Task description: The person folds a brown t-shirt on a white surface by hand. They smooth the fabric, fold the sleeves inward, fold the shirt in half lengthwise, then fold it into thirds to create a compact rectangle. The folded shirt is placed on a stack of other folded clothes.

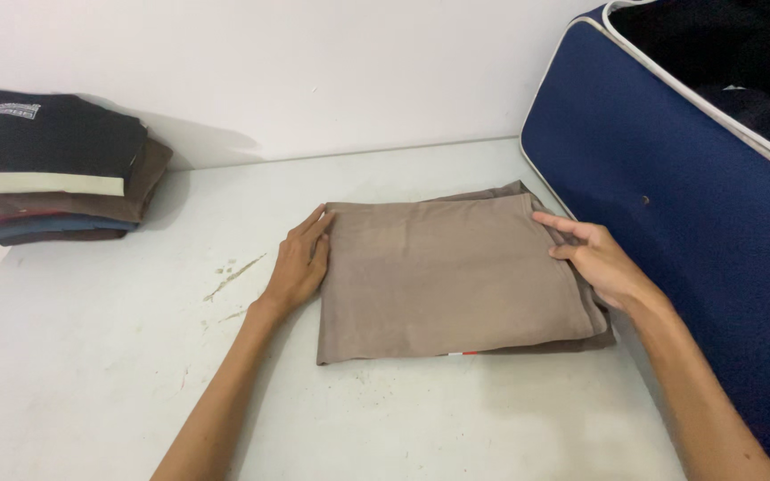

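Lying flat in the middle of the white tabletop (91,374) is a folded tan garment (447,276), squared into a rectangle. At its left edge the left hand (298,264) rests open, fingers together and flat against the cloth. On the right edge the right hand (599,260) lies loosely spread, fingertips touching the fabric, gripping nothing. Just right of it stands a navy suitcase (670,205). Far left, by the wall, sits a stack of folded clothes (51,169)

Two bare forearms, no sleeves in view, left hand (297,264), right hand (601,260) — no rings, no watch
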